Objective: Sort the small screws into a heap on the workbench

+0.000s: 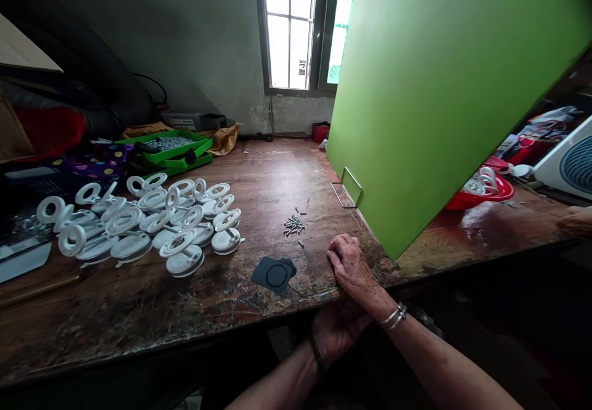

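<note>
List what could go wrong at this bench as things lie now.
The loose screws lie scattered just ahead of the right hand; a sweep of it could roll them off the table. The white plastic parts are heaped loosely, so a nudge might topple some. The left hand sits below the table edge, where I cannot tell its hold.

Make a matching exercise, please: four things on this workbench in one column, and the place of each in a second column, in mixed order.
Things:
1. white plastic parts
2. loose screws
3. dark flat pad
4. right hand

Places:
A. on the table edge, by the green board
B. heaped at the left of the table
C. near the front edge, left of the hand
D. small pile mid-table

Pairs: 1-B, 2-D, 3-C, 4-A
</note>
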`<state>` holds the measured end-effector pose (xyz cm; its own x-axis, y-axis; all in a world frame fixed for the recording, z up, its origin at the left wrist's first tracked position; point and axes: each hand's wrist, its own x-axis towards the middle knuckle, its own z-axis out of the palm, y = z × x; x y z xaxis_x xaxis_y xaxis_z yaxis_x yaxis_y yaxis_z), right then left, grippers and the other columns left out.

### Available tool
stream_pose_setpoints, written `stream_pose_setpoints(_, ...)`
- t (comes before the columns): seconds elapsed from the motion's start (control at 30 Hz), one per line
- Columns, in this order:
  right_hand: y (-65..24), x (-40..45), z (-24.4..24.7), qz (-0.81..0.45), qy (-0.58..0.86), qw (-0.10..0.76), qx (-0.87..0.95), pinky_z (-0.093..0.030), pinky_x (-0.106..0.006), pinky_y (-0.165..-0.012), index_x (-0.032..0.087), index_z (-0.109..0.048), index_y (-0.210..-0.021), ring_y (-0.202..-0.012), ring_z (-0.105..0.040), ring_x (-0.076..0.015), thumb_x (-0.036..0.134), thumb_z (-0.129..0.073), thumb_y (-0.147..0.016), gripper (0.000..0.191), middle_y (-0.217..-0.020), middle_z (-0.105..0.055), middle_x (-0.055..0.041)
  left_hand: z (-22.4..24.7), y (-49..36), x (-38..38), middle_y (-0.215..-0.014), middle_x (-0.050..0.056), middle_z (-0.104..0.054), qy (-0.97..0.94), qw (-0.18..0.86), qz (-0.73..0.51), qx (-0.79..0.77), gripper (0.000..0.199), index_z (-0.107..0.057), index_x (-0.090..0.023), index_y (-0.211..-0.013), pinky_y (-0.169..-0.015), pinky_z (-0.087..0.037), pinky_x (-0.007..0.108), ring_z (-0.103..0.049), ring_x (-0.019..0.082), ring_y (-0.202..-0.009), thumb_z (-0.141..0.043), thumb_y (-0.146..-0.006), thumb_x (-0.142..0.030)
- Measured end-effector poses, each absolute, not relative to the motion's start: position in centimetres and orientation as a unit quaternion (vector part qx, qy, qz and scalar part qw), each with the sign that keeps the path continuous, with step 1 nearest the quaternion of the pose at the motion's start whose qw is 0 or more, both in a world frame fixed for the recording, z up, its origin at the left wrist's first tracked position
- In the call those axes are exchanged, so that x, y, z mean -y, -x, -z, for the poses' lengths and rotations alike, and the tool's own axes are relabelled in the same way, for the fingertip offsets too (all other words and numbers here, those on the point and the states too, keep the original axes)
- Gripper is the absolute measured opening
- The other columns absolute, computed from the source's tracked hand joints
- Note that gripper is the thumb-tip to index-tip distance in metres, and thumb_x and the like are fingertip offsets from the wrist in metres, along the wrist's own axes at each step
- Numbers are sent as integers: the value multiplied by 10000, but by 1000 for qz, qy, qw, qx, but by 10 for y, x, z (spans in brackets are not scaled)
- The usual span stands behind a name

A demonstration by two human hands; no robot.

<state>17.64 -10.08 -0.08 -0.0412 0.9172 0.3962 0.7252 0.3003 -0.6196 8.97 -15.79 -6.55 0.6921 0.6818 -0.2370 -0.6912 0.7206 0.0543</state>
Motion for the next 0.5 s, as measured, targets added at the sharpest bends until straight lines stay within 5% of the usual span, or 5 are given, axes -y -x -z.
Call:
stream_pose_setpoints(0.17, -174, 128, -6, -146, 569, 385, 712, -405, -394, -845, 230, -522, -786, -908, -479, -247, 97, -519, -891, 169, -881, -574, -52, 70, -89, 154, -1086, 129, -743, 40, 925, -367, -94, 249, -717, -73, -1038, -1021, -482, 313, -679, 185, -1058, -507, -948, -173)
stream_pose_setpoints(0.5, -177, 167, -3, -157, 513, 389, 748, -390, -402, -866, 208, -539, -905, -975, -462, -235, 83, -497, -939, 135, -995, -566, -57, 67, -92, 156, -1045, 77, -690, 33, 913, -364, -182, 251, -660, -188, -1125, -928, -576, 352, -666, 218, -1061, -595, -885, -221)
